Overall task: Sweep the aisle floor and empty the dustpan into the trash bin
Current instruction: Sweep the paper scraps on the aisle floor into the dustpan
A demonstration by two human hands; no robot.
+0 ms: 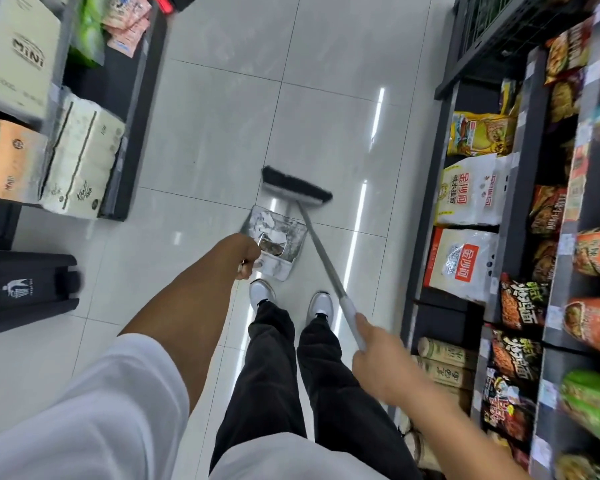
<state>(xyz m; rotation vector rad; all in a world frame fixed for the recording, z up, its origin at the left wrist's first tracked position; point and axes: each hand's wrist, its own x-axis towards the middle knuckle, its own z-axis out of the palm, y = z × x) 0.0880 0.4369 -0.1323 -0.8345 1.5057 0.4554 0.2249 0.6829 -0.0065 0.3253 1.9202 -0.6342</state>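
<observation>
Where shelves flank tiles, "MiNi"-printed box point(18, 53) upper left.

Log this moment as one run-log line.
left hand: holds dustpan, debris inside | right hand: holds broom | trash bin: not reached

Left hand point(248, 256) gripping dustpan point(276, 242), right hand point(378, 358) gripping broom point(297, 185), tiled aisle

Your dustpan point(278, 242) sits just ahead of your shoes point(262, 294), broom head point(296, 186) beyond it. The trash bin point(28, 289) stands to your left.
</observation>
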